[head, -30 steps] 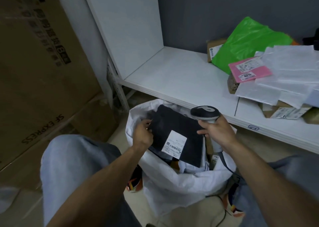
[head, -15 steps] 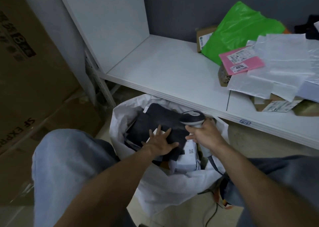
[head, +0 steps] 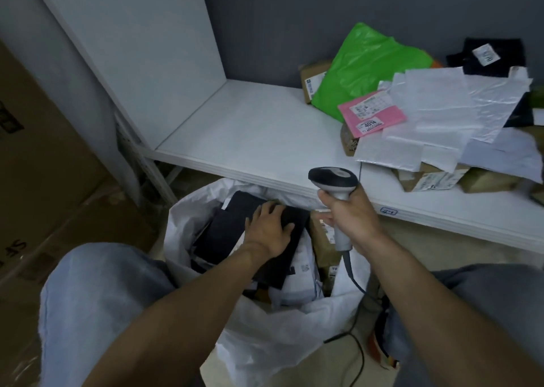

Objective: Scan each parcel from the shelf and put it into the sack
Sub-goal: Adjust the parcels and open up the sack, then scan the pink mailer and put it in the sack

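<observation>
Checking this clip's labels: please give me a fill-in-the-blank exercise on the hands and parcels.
The right hand grips the ____.
The left hand presses a ____ parcel in the white sack.
On the shelf, the parcel labelled 4014 is ____.
Missing: scanner, black, pink.

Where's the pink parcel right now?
In the head view, the flat pink mailer lies right of centre on the white shelf, between the green plastic bag and the white mailers.
</observation>
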